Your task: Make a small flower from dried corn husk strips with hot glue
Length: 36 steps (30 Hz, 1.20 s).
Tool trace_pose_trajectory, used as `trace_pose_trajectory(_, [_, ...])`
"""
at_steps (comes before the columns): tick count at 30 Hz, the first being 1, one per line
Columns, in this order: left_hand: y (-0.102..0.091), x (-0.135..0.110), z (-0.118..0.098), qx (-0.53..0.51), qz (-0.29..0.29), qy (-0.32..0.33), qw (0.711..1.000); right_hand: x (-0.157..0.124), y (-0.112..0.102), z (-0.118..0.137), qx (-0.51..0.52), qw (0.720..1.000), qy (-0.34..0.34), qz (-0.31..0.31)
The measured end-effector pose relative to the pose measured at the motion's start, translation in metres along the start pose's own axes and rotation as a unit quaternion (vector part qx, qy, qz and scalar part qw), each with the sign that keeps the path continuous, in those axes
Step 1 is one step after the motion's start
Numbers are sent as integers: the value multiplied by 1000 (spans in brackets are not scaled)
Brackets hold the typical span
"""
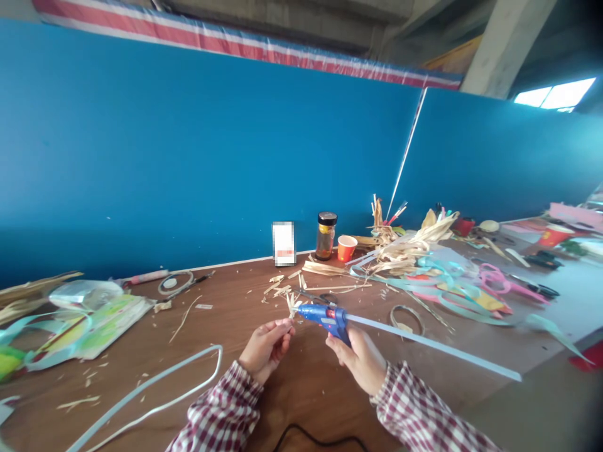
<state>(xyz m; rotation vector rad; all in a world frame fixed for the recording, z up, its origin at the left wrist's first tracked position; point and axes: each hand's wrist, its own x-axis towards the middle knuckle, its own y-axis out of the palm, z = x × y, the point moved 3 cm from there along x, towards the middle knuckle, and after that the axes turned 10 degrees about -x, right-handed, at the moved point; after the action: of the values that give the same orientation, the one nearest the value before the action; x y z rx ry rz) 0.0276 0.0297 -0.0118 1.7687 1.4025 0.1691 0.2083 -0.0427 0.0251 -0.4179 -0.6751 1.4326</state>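
My right hand (358, 359) grips a blue hot glue gun (325, 317) with a long pale glue stick (433, 344) trailing out of its back to the right. The gun's nozzle points left at a small piece of dried straw-coloured husk (293, 304). My left hand (266, 346) pinches that husk piece between its fingertips, just left of the nozzle. Both hands hover over the brown table (301, 383), and both sleeves are red-and-white checked.
A pile of dried husks (405, 248), coloured ribbons (452, 292) and pink scissors (499, 282) lie at the right. An orange cup (347, 248), a dark jar (325, 236) and a white card (283, 243) stand by the blue wall. A bent white tube (155, 389) and plastic bags (89, 317) are at the left.
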Motion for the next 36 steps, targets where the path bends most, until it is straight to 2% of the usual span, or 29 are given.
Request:
trace_pose_trajectory(5, [-2, 3, 0, -18, 9, 1, 1000, -1, -4, -3, 9, 1000, -16, -5])
trace_pose_trajectory(10, [-2, 3, -1, -25, -10, 6, 1000, -8, -20, -1, -77, 988, -43, -129])
trace_pose_trajectory(13, [-2, 2, -4, -36, -36, 24, 998, -13, -35, -9, -127, 978, -49, -157])
trace_pose_trajectory(17, [-2, 0, -5, -45, -41, 40, 997, -26, -74, -48, -239, 959, -12, -152])
trace_pose_trajectory(21, [-2, 1, -8, -50, -32, 71, 996, -43, -118, -102, -362, 916, -4, -172])
trace_pose_trajectory(24, [-6, 3, -12, -54, -36, 111, 992, -54, -134, -139, -420, 892, -18, -168])
trace_pose_trajectory(26, [-8, 4, -14, -49, -41, 133, 989, -60, -137, -157, -439, 883, -11, -165])
trace_pose_trajectory(29, [-9, 6, -13, -36, -43, 147, 988, -64, -132, -170, -446, 882, -13, -152])
trace_pose_trajectory(36, [-9, 6, -6, -13, -40, 140, 989, -59, -127, -160, -437, 890, -6, -134])
